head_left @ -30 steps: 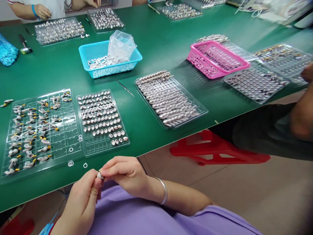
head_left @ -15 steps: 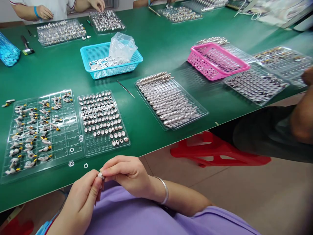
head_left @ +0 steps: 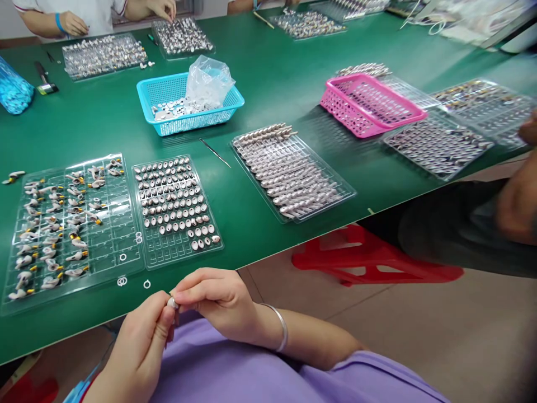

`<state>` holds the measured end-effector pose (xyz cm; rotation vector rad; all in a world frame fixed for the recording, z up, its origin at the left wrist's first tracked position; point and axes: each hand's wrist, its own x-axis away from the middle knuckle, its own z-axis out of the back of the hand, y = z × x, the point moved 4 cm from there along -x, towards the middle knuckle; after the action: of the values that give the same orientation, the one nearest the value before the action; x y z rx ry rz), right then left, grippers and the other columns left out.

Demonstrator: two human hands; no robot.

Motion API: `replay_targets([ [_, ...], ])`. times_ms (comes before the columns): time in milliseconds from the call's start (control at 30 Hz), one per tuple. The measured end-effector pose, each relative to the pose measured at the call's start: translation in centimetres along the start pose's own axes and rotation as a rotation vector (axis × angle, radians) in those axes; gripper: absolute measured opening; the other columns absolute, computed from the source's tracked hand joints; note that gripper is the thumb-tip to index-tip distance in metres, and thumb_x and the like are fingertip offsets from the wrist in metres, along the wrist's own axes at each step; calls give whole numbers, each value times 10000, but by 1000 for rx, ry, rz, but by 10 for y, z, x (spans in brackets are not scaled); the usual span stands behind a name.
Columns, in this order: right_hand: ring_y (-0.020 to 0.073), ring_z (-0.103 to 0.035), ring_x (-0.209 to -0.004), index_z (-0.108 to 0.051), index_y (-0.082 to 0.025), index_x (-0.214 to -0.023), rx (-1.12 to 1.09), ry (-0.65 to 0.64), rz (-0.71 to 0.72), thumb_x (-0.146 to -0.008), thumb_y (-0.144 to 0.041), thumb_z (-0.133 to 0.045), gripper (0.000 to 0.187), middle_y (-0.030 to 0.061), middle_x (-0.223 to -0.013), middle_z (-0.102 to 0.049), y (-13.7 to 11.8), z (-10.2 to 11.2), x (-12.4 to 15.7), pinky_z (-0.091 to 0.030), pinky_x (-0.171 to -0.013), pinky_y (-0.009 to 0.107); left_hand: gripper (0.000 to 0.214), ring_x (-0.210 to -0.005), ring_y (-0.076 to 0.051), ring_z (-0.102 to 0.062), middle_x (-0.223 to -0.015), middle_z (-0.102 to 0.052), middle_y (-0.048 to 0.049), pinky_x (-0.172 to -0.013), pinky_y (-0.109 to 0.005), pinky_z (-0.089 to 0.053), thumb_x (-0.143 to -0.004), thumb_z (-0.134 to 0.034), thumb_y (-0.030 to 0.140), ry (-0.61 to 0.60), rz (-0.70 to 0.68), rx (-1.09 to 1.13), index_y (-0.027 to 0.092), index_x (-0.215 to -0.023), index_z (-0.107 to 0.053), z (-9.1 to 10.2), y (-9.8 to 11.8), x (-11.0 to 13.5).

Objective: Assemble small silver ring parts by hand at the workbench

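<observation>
Just off the table's front edge, above my lap, my left hand (head_left: 140, 338) and my right hand (head_left: 222, 299) meet at the fingertips. Between them they pinch a small whitish earbud part (head_left: 172, 302), mostly covered by the fingers. Nearest to the hands, several white rings (head_left: 146, 284) lie on the table. Left of them is a clear tray (head_left: 109, 238) holding rows of white earbud pieces (head_left: 51, 264) with yellow tips. Beside it, a smaller clear tray (head_left: 161, 254) carries rows of oval shells (head_left: 176, 211).
Tweezers (head_left: 215, 153) lie behind the smaller tray. A tray of stem-like parts (head_left: 293, 173), a blue basket (head_left: 188, 122) and a pink basket (head_left: 364, 120) stand further off. A co-worker's hands (head_left: 161, 8) are across the table. A red stool (head_left: 377, 260) is at right.
Both hands keep the same pinch on the earbud part, with hardly any movement. The whole view shifts very slightly.
</observation>
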<state>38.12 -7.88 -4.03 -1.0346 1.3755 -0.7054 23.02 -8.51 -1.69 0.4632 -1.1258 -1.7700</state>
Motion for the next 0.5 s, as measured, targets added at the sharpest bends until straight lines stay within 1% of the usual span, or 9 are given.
replay_targets([
  [167,111,-733,-747,-738,-127,-903,41,-29,15,-886,-58,-585,169,89,-928,-739,-3,2,0,-636,-692,175,327,-491,-105,-492,-582,-513,46,-481,-186,-407,-996,-346,285,52,-75,-74,221,-704,-477,0,6,0],
  [400,118,-728,-762,-738,-123,-911,143,-67,53,-890,-38,-559,199,95,-918,-738,-10,3,-2,-639,-704,183,289,-466,-108,-483,-575,-501,45,-460,-195,-393,-969,-375,220,144,-183,-214,227,-694,-463,-1,9,3],
  [433,116,-726,-762,-738,-124,-913,149,-68,57,-893,-43,-556,200,94,-918,-737,-10,3,-2,-639,-706,182,292,-465,-107,-483,-571,-500,46,-457,-193,-391,-969,-374,217,145,-182,-212,227,-692,-464,-1,9,2],
  [500,119,-725,-774,-738,-114,-912,167,-70,83,-895,-41,-551,202,102,-915,-735,-12,3,-2,-636,-721,180,310,-470,-103,-493,-566,-507,47,-464,-184,-400,-979,-360,218,104,-151,-165,227,-686,-461,-1,8,1],
])
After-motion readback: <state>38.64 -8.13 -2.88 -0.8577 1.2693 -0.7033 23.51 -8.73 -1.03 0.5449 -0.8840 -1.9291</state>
